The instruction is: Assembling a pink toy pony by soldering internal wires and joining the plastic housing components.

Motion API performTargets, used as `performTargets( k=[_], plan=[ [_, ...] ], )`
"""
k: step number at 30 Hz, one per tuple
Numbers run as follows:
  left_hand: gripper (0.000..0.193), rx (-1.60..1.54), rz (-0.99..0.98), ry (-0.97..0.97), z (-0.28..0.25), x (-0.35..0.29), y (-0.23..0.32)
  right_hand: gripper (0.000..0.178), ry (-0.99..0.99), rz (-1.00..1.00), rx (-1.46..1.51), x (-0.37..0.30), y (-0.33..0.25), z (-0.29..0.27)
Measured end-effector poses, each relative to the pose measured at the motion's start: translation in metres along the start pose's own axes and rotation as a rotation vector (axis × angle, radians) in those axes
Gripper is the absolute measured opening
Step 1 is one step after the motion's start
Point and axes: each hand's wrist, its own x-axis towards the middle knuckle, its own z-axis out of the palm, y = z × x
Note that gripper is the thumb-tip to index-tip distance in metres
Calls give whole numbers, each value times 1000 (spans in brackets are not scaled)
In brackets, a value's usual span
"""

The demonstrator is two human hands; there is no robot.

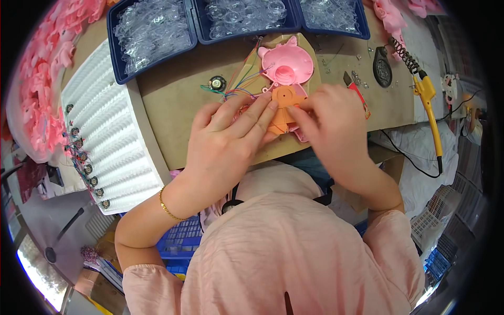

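An orange plastic part (285, 96) with a round boss and a small central hole lies between my hands over a pink animal-shaped toy shell (286, 63). My left hand (231, 131) presses its fingers together along the part's left side; the thumb is mostly hidden. At the right edge, my right hand (336, 118) pinches the same part with thumb and fingers. The shell's upper half is face up and hollow, with a ringed snout. Thin coloured wires (247, 79) run from the shell toward a small round speaker (217, 83).
Blue bins (195, 31) of transparent plastic pieces line the back. A white ridged foam tray (113, 131) with several speakers stands left, beside piled pink shells (50, 79). To the right are a red-handled blade (358, 97), a black oval object (382, 67) and a yellow soldering iron (429, 105) with its cord.
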Motion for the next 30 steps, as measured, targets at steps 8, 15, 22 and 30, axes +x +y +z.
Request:
performTargets(
  k=[8, 15, 22, 30],
  plan=[
    [39, 54, 9, 43, 4, -4, 4, 42, -133, -215, -25, 11, 21, -15],
    [37, -92, -56, 37, -6, -1, 0, 32, -257, -220, 175, 39, 33, -26],
    [14, -255, -583, 169, -13, -6, -15, 22, -188, -485, 118, 91, 19, 19],
    [21, -423, -527, 117, -14, 16, -11, 8, -296, -174, 265, 80, 11, -16]
  ],
)
